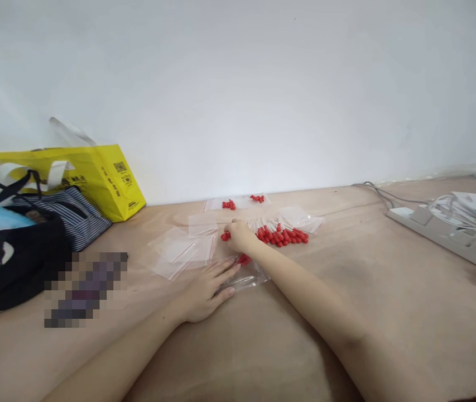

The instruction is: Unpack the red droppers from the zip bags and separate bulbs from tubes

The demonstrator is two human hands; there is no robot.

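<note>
My left hand [206, 290] lies palm down with its fingers stretched out, resting on the edge of a clear zip bag [248, 279]. A few red tips [244, 259] show at that bag's top, partly hidden by my hands. Beyond it, my right hand [241, 237] is closed, its curled fingers around some red-tipped cotton swabs [225, 237]; the grip itself is mostly hidden. Just right of it lies a spread pile of the same swabs [283, 235], white sticks pointing towards the wall.
Several flat clear zip bags [179, 248] overlap left of my hands. Near the wall, bags hold red-tipped swabs [229, 205]. A yellow bag [112, 178], a striped pouch [82, 215] and a blurred object [89, 290] are left. A white power strip [442, 231] lies right.
</note>
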